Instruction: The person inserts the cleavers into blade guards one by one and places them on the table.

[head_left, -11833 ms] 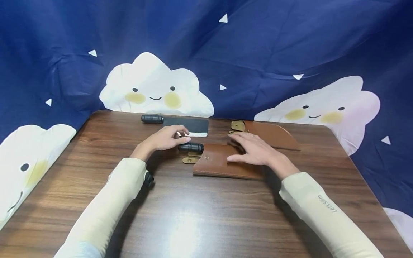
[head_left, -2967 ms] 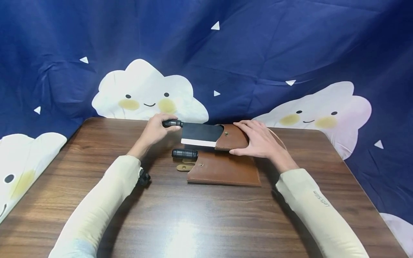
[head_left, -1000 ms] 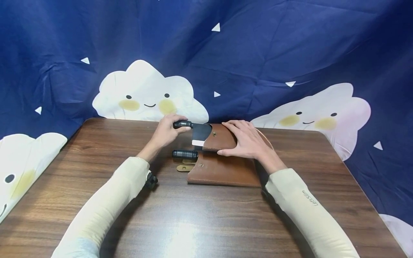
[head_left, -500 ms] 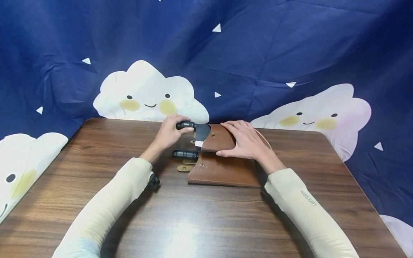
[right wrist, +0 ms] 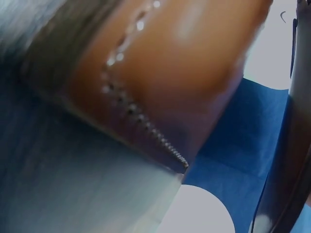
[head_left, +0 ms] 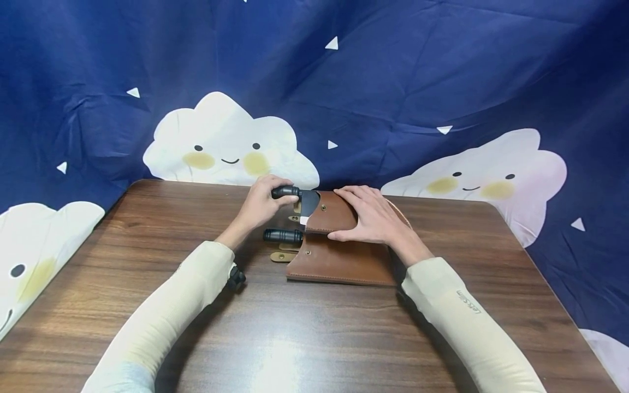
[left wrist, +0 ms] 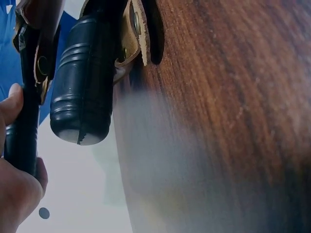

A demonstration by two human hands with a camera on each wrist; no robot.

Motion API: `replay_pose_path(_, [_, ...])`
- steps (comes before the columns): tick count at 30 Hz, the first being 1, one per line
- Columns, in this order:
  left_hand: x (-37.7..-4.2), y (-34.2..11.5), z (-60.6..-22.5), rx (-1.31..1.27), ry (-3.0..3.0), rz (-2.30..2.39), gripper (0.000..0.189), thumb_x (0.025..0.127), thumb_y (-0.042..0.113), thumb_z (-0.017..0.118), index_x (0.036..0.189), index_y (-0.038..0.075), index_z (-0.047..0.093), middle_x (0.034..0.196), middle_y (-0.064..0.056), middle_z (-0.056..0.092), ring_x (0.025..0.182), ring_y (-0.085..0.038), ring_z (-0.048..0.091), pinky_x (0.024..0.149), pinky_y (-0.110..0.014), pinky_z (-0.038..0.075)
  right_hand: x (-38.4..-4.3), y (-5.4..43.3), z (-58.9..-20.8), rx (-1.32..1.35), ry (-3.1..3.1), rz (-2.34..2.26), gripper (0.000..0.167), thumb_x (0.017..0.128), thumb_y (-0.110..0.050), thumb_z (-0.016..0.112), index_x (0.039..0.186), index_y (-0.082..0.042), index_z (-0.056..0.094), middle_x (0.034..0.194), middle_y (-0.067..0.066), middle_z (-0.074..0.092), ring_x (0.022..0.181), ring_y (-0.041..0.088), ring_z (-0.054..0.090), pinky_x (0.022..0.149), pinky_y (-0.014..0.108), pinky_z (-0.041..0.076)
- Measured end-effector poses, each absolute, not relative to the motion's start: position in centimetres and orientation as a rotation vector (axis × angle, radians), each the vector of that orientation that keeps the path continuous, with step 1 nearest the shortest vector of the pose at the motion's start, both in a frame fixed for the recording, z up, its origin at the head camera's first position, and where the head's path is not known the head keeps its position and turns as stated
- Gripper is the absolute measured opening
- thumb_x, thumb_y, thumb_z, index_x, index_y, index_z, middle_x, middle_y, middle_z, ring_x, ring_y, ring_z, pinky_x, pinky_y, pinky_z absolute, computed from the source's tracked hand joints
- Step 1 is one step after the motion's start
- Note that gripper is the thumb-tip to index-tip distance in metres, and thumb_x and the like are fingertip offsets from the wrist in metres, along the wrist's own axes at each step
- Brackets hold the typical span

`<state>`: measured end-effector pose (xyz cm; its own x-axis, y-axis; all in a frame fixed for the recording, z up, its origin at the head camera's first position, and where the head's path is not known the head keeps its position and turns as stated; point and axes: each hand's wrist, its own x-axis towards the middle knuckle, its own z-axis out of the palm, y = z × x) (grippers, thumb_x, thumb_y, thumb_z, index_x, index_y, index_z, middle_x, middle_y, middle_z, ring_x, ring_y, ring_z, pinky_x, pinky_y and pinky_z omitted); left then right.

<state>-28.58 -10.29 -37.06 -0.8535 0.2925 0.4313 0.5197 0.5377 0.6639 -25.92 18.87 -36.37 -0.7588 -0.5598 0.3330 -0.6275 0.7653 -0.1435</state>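
Observation:
My left hand (head_left: 260, 204) pinches the black ribbed handle (head_left: 285, 191) of a cleaver between thumb and fingers. Most of its dark blade (head_left: 308, 203) is hidden inside a brown leather sheath (head_left: 335, 213); a short stretch with a bright lower edge shows at the mouth. Spanning that sheath, my right hand (head_left: 371, 215) grips it with the thumb on the near edge and the fingers toward the far edge. In the left wrist view the held handle (left wrist: 22, 141) appears at the far left, beside the larger handle (left wrist: 82, 92) of a second cleaver.
In front lies a second brown sheath (head_left: 339, 261) with the other cleaver's handle (head_left: 282, 236) sticking out leftward. A tan snap strap (head_left: 282, 257) extends from its mouth. The wooden table (head_left: 314, 327) ends at a blue cloud-print curtain (head_left: 363, 109).
Earlier the cleaver lay at the back, its blade bare, and both hands were empty. Since then it has slid right into the sheath, which moved left; lately less blade shows.

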Motion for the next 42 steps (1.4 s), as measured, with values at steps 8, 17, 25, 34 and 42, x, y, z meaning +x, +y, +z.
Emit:
replay_pose_path(8, [-28.5,-10.2,-37.3,-0.672,-2.51,-1.21,0.035,0.087,0.019,0.082,0.115,0.0,0.073,0.111,-0.012,0.07,0.108,-0.03,0.055,0.095,-0.044,0.04,-25.9,18.8,-36.5,0.934,-2.674,0.36,0.105,0.067,-0.08,0.072,0.145,-0.013,0.055,0.139,0.006,0.056,0.125,0.031,0.049,0.1,0.049,0.036])
replay_pose_path(17, [-28.5,-9.7,-37.5,-0.653,-2.526,-1.215,0.037,0.087,0.021,0.082,0.117,0.001,0.073,0.113,-0.012,0.07,0.106,-0.03,0.053,0.093,-0.043,0.04,-26.0,19.0,-36.4,0.932,-2.71,0.353,0.107,0.067,-0.079,0.073,0.148,-0.012,0.053,0.142,0.006,0.055,0.126,0.029,0.048,0.101,0.048,0.035])
replay_pose_path(25, [-28.5,-9.1,-37.4,-0.598,-2.534,-1.198,0.038,0.087,0.023,0.082,0.118,0.003,0.073,0.112,-0.01,0.069,0.104,-0.03,0.051,0.091,-0.043,0.041,-26.2,18.9,-36.3,0.924,-2.707,0.373,0.106,0.067,-0.077,0.075,0.147,-0.01,0.054,0.141,0.008,0.056,0.125,0.031,0.048,0.099,0.049,0.035])
replay_pose_path(34, [-29.4,-10.1,-37.3,-0.678,-2.58,-1.167,0.038,0.087,0.02,0.082,0.118,0.0,0.073,0.113,-0.014,0.069,0.107,-0.031,0.054,0.095,-0.044,0.04,-27.0,18.4,-37.0,0.937,-2.733,0.382,0.11,0.066,-0.083,0.072,0.148,-0.012,0.054,0.144,0.004,0.055,0.127,0.027,0.047,0.099,0.046,0.035])
replay_pose_path(42, [-31.1,-10.9,-37.0,-0.684,-2.66,-1.236,0.035,0.089,0.016,0.08,0.118,-0.001,0.072,0.116,-0.016,0.07,0.112,-0.03,0.06,0.101,-0.043,0.043,-28.4,17.9,-36.8,0.95,-2.747,0.305,0.111,0.066,-0.085,0.069,0.148,-0.011,0.053,0.144,0.006,0.055,0.128,0.029,0.048,0.102,0.048,0.036])
